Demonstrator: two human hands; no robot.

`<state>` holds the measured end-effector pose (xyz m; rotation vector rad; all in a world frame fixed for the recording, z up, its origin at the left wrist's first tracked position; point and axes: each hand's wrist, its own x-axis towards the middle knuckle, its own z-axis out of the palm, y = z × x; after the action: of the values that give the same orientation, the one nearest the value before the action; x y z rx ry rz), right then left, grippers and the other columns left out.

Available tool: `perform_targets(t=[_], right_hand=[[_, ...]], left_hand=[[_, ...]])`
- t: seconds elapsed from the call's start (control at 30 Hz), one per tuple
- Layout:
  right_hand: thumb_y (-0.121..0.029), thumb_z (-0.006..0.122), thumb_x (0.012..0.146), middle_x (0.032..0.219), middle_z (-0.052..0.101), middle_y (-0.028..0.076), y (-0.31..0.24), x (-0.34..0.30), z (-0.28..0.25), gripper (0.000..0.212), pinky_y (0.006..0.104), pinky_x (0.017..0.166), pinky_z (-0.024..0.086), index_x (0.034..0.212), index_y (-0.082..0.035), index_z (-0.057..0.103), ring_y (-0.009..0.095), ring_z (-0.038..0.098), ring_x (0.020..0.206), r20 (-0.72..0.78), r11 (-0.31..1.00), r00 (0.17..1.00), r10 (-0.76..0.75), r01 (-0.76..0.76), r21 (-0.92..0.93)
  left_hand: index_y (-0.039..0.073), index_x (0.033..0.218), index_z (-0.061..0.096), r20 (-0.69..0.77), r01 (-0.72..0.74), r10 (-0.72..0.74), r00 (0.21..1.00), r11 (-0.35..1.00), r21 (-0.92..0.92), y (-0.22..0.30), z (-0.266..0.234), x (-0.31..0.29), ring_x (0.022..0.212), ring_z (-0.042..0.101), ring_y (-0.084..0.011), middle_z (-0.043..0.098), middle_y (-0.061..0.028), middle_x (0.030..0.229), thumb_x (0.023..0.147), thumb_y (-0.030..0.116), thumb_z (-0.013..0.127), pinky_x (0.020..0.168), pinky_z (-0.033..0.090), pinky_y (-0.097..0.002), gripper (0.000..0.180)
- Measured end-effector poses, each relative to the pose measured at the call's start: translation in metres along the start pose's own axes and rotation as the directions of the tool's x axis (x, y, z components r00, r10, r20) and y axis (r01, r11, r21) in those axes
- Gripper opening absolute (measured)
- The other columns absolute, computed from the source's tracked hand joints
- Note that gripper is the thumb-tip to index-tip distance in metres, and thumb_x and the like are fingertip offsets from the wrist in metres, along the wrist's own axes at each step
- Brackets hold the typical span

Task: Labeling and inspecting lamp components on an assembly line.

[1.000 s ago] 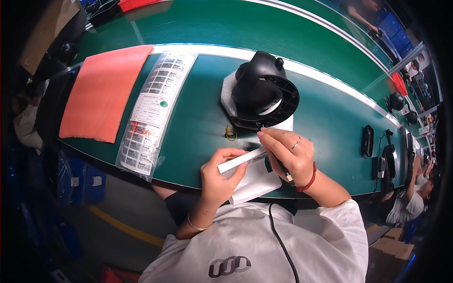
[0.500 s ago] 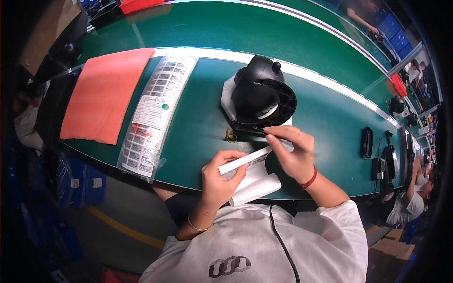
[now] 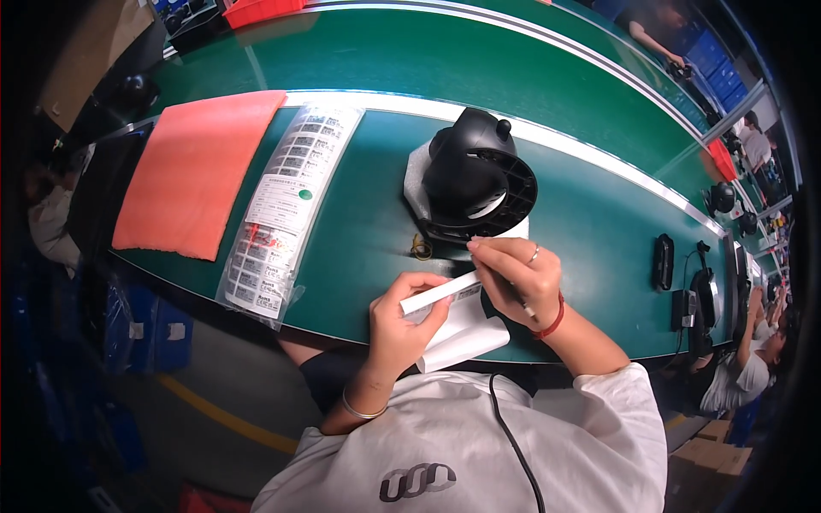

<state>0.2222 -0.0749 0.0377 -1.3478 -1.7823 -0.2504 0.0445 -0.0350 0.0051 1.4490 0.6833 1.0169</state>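
Observation:
My left hand (image 3: 404, 321) is closed on a white label sheet (image 3: 436, 293), folded over into a narrow strip, with rows of small print beneath it. The sheet's loose end (image 3: 466, 344) curls toward my lap. My right hand (image 3: 520, 275) is closed in a pinch just above the sheet, close to the near rim of a black appliance housing (image 3: 470, 184). A slim pen-like tool (image 3: 530, 314) pokes out below its fingers; the rest is hidden in the hand. The curved housing rests on a pale foam piece (image 3: 416, 184). Left of my right fingertips lies a yellowish coil (image 3: 421, 248).
On the green table, a clear bag of label sheets (image 3: 291, 205) lies beside an orange foam sheet (image 3: 197, 175). Black parts (image 3: 664, 262) and a cabled device (image 3: 703, 291) stand at the right. Beyond the metal edge runs a green conveyor (image 3: 410, 60). Other people work at the far right.
My right hand has turned and drawn slightly left and nearer, and the slim tool's end now shows below its fingers. My left hand keeps the sheet in nearly the same place.

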Motion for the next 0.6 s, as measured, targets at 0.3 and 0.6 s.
perform_targets(t=[0.3, 0.6], right_hand=[[0.006, 0.073, 0.062, 0.087, 0.068, 0.011, -0.008, 0.001, 0.004, 0.033, 0.0286, 0.062, 0.055, 0.094, -0.003, 0.069, 0.022, 0.067, 0.074, 0.024, 0.995, 0.996, -0.090, 0.091, -0.040], [0.004, 0.072, 0.069, 0.089, 0.069, 0.014, -0.012, 0.001, -0.002, 0.026, 0.0291, 0.070, 0.053, 0.095, 0.001, 0.068, 0.024, 0.068, 0.080, -0.049, 0.987, 0.993, 0.111, -0.104, 0.122]], left_hand=[[0.000, 0.094, 0.061, -0.026, -0.032, 0.034, 0.999, 0.998, 0.052, -0.004, 0.000, -0.004, 0.076, 0.066, -0.0119, 0.068, -0.0066, 0.083, 0.077, -0.002, 0.068, 0.068, 0.051, -0.0247, 0.018], [0.001, 0.093, 0.061, -0.022, -0.072, 0.075, 0.997, 0.992, 0.104, -0.005, 0.004, -0.002, 0.075, 0.067, -0.0142, 0.068, -0.0080, 0.083, 0.076, 0.000, 0.070, 0.068, 0.052, -0.0264, 0.019]])
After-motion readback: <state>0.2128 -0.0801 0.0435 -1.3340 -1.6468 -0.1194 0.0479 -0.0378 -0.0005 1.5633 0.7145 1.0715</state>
